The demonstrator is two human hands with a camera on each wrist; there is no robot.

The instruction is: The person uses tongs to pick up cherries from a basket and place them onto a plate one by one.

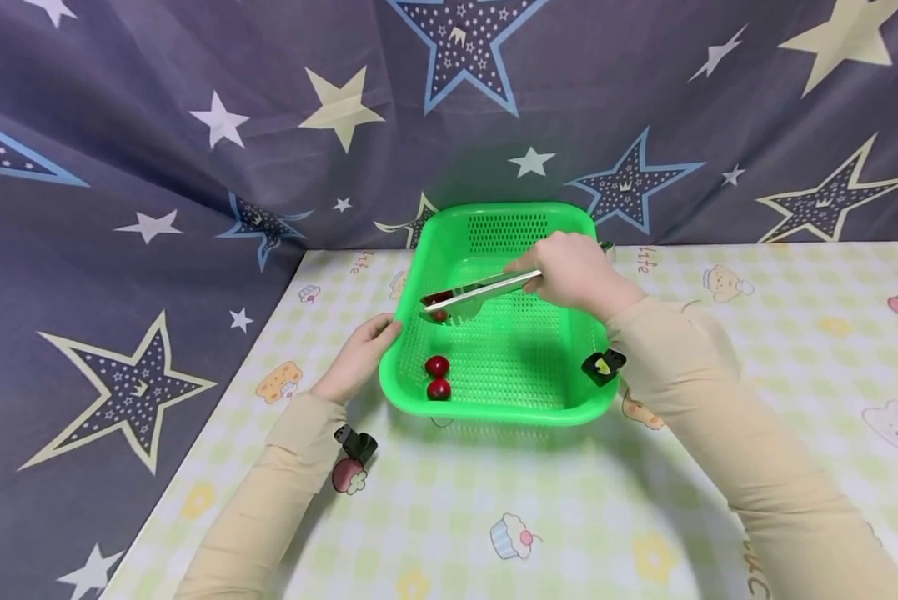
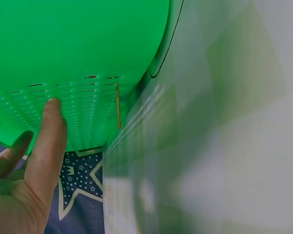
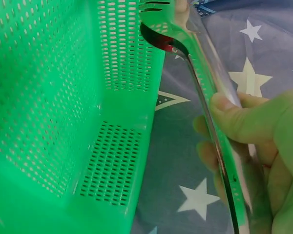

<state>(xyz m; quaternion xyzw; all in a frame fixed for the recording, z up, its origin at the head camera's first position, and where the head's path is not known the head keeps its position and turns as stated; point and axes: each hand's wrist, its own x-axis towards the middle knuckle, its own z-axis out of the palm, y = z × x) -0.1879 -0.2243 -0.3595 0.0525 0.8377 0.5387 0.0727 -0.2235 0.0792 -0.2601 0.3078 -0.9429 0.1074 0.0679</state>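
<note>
My right hand [image 1: 569,271] grips a pair of metal tongs [image 1: 486,287] over the green plastic basket [image 1: 501,417]. A dark red, cherry-like fruit [image 1: 438,314] shows at the tongs' tips; I cannot tell whether they pinch it. Two more such fruits [image 1: 438,377] lie side by side at the basket's near left. The left hand [image 1: 358,354] is at the basket's left side, and one straight finger [image 2: 46,141] touches the outer wall in the left wrist view. In the right wrist view, thumb and fingers wrap the tongs' arms, and red shows near one tip.
Perforated walls and a raised rim surround the basket. It stands on a table with a checked, printed cloth [image 1: 569,500]. A dark curtain with stars [image 1: 193,208] hangs behind and to the left. Small black devices [image 1: 604,367] are at both wrists.
</note>
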